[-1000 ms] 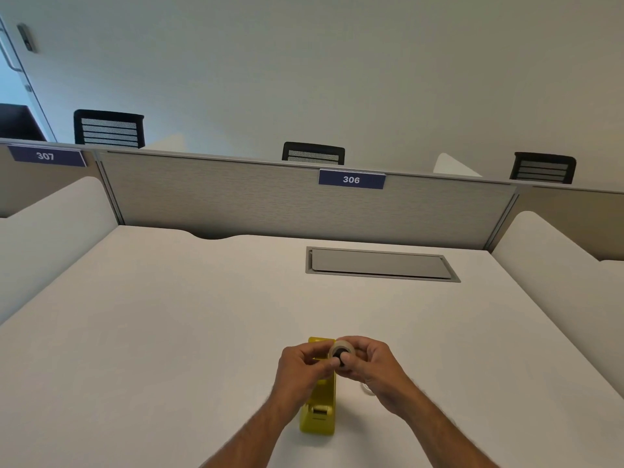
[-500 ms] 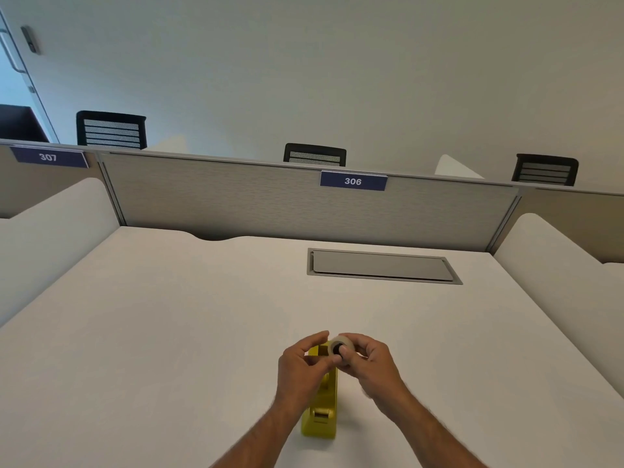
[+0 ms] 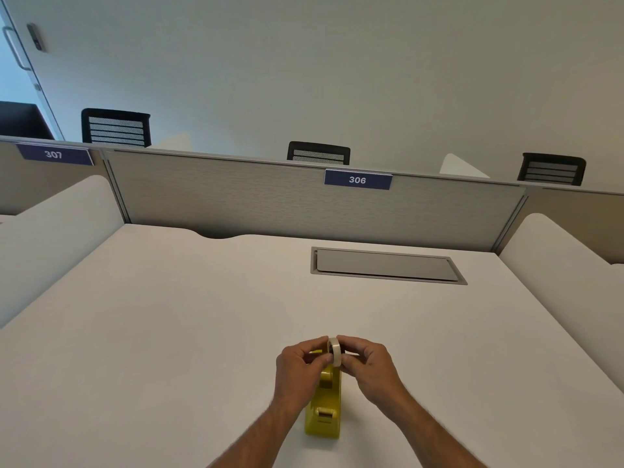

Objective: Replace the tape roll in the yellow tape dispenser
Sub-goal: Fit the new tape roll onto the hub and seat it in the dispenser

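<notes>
The yellow tape dispenser (image 3: 324,412) stands on the white desk (image 3: 169,332), its cutter end towards me. Just above its far end, a pale tape roll (image 3: 335,352) is held upright and edge-on. My left hand (image 3: 299,369) pinches the roll from the left with thumb and fingertips. My right hand (image 3: 369,368) grips it from the right. The roll's core and the dispenser's cradle are hidden behind my fingers.
A grey recessed cable hatch (image 3: 385,266) lies in the desk beyond the hands. A grey partition (image 3: 270,201) labelled 306 closes the back, with white side dividers (image 3: 574,271) left and right. Office chairs (image 3: 318,153) stand behind it.
The roll has turned from facing me to edge-on and sits lower over the dispenser's far end. My left fingers closed onto it.
</notes>
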Demonstrator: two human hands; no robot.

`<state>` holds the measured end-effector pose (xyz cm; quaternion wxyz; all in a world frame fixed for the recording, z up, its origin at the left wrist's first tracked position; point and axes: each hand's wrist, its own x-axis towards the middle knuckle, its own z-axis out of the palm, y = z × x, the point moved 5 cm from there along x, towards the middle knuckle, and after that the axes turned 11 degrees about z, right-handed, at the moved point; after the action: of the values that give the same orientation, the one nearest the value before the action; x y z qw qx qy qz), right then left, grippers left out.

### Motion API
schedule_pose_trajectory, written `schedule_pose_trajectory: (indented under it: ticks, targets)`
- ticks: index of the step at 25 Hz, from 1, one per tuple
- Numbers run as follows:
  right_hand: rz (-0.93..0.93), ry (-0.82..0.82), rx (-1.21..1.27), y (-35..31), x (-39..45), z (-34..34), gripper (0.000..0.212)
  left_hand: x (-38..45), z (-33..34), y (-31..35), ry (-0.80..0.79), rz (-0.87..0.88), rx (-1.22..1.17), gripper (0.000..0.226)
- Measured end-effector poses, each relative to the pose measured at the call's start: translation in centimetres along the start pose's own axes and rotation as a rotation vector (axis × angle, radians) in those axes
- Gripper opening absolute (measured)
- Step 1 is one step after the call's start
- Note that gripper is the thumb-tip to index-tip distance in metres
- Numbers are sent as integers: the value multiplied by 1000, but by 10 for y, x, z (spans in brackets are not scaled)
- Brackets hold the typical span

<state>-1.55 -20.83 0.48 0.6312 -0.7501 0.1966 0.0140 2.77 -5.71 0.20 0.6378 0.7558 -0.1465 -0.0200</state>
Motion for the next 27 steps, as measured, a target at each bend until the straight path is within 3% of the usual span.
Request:
schedule_pose_trajectory:
  ticks: [6,18,27]
  targets:
    - [-21,87,-72,-2,2,-3,31,3,-4,-6,-113,25,22,33]
    - [-46,112,-376,-3,3,6,29,3,-7,-18,-142,58,206,33]
    - [-57,132,-439,2,5,9,43,2,-11,-23,-129,60,250,47]
